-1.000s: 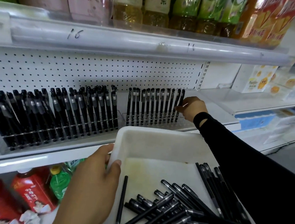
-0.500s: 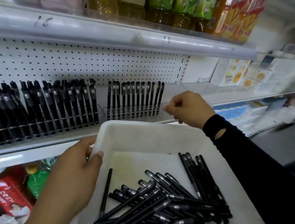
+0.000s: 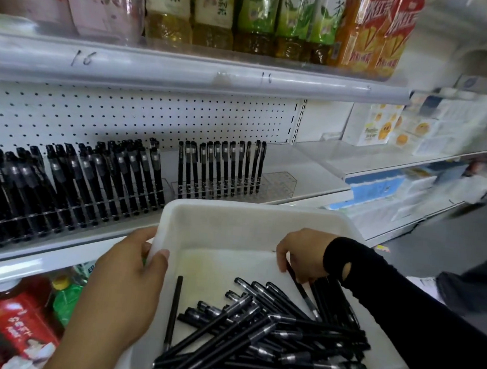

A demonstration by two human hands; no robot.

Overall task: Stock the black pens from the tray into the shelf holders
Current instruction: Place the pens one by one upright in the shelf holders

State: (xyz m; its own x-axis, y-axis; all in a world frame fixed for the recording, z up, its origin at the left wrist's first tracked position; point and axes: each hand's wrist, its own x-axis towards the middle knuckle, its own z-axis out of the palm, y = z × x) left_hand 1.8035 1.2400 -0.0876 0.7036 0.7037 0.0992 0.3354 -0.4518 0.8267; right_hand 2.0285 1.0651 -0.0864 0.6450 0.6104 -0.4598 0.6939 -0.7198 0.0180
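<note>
Pens first, lower centre of frame: loose pens (image 3: 268,334) lie heaped crosswise in the near right half of the white tray (image 3: 234,210), with a lone pen (image 3: 173,310) lying apart near its left wall. All are black and slim with a clip; some show a silvery band.

My left hand (image 3: 125,277), lower left, grips the tray's left rim, thumb hooked over the edge.

My right hand (image 3: 304,253), right of centre, reaches down inside the tray. Its fingers curl round the top end of a slanted pen (image 3: 305,294) lying by the right wall.

Step in hand, as I judge it: picking the next pen out of the tray. Plenty remain, so the job is far from done.

Beyond the tray, mid frame, the right holder (image 3: 278,184) is clear plastic. A row of standing pens (image 3: 220,165) fills most of it, and bare slots show at its right end. The left holder (image 3: 168,185) looks packed.

Next move calls for a lift clear of the heap, then turning the pen upright and seating it in a bare slot beside the last standing pen.

Farther back are a pegboard (image 3: 125,111) and, at top, drink bottles (image 3: 249,16).
</note>
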